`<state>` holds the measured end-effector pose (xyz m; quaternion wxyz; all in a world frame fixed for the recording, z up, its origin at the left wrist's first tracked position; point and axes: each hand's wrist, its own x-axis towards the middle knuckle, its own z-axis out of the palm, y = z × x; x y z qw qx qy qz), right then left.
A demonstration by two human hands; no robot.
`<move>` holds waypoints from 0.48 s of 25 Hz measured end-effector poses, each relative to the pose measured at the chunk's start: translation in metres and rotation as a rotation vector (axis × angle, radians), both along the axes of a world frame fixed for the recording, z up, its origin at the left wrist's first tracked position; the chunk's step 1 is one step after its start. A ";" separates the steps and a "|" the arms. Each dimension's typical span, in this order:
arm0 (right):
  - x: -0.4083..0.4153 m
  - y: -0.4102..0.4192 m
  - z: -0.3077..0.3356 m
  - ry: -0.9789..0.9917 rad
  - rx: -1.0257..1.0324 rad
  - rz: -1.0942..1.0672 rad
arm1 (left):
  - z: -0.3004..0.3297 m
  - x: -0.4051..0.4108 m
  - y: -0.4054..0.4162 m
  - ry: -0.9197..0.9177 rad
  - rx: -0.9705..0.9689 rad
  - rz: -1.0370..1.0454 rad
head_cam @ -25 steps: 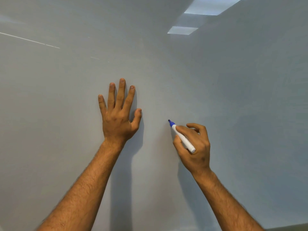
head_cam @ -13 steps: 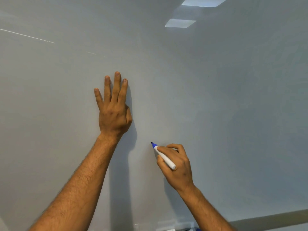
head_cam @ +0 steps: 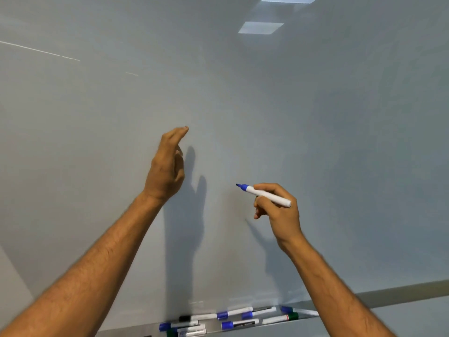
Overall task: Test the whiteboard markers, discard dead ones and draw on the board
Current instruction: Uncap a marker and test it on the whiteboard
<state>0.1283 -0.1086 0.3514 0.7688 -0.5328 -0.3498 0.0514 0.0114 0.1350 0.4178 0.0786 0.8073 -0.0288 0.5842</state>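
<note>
Whiteboard (head_cam: 315, 142) unmarked; my right hand (head_cam: 279, 210) pinches uncapped blue marker (head_cam: 264, 194), left hand (head_cam: 167, 166) open; testing, next press tip down.

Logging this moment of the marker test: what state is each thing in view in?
Blue marker: uncapped, tip off the board.
Right hand: grips the blue marker.
Left hand: fingers straight, edge-on to the board, holds nothing.
Whiteboard: no fresh ink visible.
Tray markers: capped, lying flat.
</note>
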 end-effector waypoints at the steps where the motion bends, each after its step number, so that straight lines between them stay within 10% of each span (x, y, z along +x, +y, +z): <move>1: 0.000 -0.003 0.002 0.027 0.007 0.032 | -0.007 -0.006 -0.010 0.054 -0.063 -0.019; 12: -0.022 -0.013 0.018 0.066 0.091 0.121 | -0.051 -0.048 -0.077 0.554 -0.383 -0.313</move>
